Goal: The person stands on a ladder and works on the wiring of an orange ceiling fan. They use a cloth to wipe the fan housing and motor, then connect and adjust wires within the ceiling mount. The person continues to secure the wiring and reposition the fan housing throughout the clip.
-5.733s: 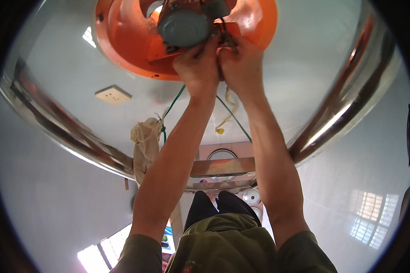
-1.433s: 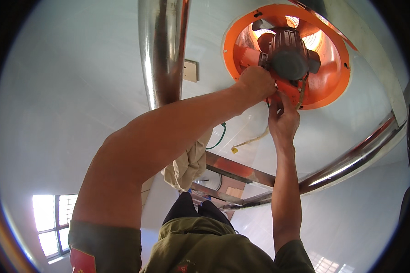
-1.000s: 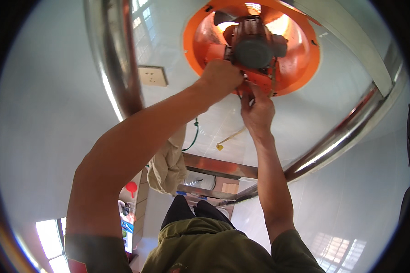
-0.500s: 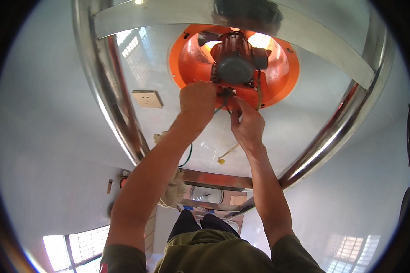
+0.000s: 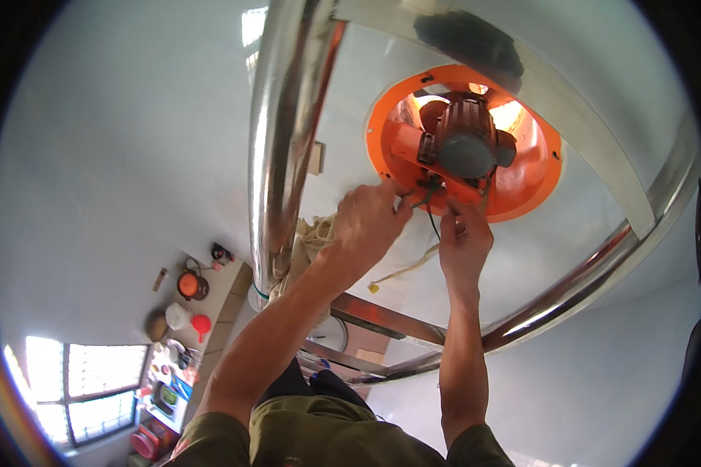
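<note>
An exhaust fan with an orange ring housing point(image 5: 549, 179) is set in the pale wall, its dark ribbed motor point(image 5: 467, 152) facing me. Below the motor, dark green cables point(image 5: 433, 220) come out near the housing's lower rim. At the rim's lower left, my left hand point(image 5: 366, 226) is closed, thumb and forefinger pinched on the end of one dark green cable. Just right of the cables is my right hand point(image 5: 466, 237), its fingertips pressed together; what lies between them is too small to make out. A pale cord with a yellow tip point(image 5: 374, 288) hangs below, between my hands.
Shiny metal tubes of a ladder point(image 5: 269, 156) frame the work area, with a flat crossbar point(image 5: 592, 117) above and a rung point(image 5: 385, 317) below. Beige cloth point(image 5: 313, 231) hangs at the left tube. Far below left are a cluttered counter point(image 5: 222, 300) and a window point(image 5: 101, 381).
My view has swung left, so the fan now sits farther right and the counter has come into sight. My left hand has drawn slightly away from the motor; both hands stay near the cables.
</note>
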Demonstrator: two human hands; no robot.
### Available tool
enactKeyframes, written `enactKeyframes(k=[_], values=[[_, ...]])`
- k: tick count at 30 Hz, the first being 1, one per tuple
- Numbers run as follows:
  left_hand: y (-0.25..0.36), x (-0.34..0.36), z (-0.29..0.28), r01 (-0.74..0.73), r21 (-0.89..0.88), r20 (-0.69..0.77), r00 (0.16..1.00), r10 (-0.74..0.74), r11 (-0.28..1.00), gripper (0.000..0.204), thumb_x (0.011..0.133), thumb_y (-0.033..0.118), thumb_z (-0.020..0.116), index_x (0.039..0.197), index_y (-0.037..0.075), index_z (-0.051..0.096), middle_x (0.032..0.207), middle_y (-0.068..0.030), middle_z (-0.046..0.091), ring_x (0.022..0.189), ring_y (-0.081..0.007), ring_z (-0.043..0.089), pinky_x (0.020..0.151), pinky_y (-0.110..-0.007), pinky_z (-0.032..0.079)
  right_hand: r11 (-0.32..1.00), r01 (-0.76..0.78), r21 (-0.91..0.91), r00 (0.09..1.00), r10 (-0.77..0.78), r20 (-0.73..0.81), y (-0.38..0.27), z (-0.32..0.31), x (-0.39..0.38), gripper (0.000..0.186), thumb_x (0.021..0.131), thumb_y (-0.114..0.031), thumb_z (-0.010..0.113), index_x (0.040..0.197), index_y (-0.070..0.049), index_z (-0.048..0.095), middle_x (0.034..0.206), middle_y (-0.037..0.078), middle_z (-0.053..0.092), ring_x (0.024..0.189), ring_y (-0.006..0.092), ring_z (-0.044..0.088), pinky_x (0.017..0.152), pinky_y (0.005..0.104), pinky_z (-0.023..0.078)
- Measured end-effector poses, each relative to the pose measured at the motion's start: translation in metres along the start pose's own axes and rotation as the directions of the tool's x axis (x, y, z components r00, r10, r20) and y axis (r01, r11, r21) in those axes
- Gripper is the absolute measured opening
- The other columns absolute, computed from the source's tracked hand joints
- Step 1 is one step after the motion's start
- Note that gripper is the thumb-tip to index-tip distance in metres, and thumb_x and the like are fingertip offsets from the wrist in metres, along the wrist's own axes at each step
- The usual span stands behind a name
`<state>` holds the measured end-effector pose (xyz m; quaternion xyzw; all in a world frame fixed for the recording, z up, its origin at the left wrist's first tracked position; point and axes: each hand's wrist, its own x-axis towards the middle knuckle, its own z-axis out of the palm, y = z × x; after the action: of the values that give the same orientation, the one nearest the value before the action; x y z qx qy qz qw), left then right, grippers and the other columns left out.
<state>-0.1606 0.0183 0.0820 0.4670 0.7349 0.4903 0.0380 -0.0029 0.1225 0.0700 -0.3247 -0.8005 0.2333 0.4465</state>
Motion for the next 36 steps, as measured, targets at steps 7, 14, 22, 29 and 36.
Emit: enactKeyframes(k=[7,14,22,29,36], values=[[-0.009,-0.015,0.000,0.021,-0.483,0.118,0.992,0.041,0.875,0.023,0.094,0.013,0.076,0.111,-0.001,0.076,0.067,-0.0123,0.070,0.058,-0.0167,0.067,0.061,-0.035,0.054,0.963,0.267,-0.032,0.914,-0.242,0.326,-0.057,-0.017,0.016,0.024,0.096,0.001,0.071,0.120,-0.002,0.075,0.110,0.011,0.070,0.080,0.0216,0.072,0.065,0.0319,0.058],[-0.031,-0.014,0.004,0.198,-0.671,0.272,0.962,-0.012,0.715,0.030,0.097,0.021,0.079,0.119,0.000,0.077,0.072,-0.0062,0.074,0.064,-0.0100,0.067,0.059,-0.028,0.054,0.971,0.219,-0.099,0.905,-0.164,0.392,-0.076,-0.022,0.032,0.018,0.094,0.003,0.074,0.111,-0.003,0.076,0.099,0.010,0.073,0.081,0.0227,0.074,0.066,0.0324,0.057],[-0.049,-0.015,0.011,0.023,-0.545,0.192,0.976,0.098,0.838,0.034,0.094,0.030,0.082,0.114,0.002,0.079,0.073,-0.0079,0.075,0.068,-0.0154,0.073,0.064,-0.032,0.055,0.809,0.420,-0.412,0.904,-0.331,0.271,-0.114,-0.004,0.111,0.006,0.094,-0.008,0.076,0.100,-0.006,0.076,0.102,0.010,0.077,0.091,0.0298,0.074,0.076,0.0392,0.057],[-0.050,-0.023,0.012,-0.044,-0.370,0.323,0.930,0.173,0.928,0.026,0.095,0.031,0.077,0.107,0.008,0.081,0.076,-0.0096,0.077,0.074,-0.0291,0.075,0.074,-0.041,0.057,0.431,0.682,-0.591,0.731,-0.372,0.573,-0.078,0.022,0.172,0.012,0.092,-0.015,0.076,0.101,-0.007,0.078,0.098,0.010,0.078,0.095,0.0330,0.071,0.086,0.0461,0.055],[-0.057,-0.024,0.020,-0.115,-0.308,0.277,0.939,0.204,0.944,0.021,0.095,0.028,0.078,0.103,0.009,0.081,0.077,-0.0096,0.077,0.078,-0.0309,0.076,0.077,-0.044,0.058,0.658,0.575,-0.486,0.662,-0.024,0.749,-0.072,0.052,0.219,0.014,0.085,-0.004,0.069,0.091,-0.007,0.080,0.099,0.014,0.079,0.101,0.0310,0.073,0.090,0.0433,0.053]])
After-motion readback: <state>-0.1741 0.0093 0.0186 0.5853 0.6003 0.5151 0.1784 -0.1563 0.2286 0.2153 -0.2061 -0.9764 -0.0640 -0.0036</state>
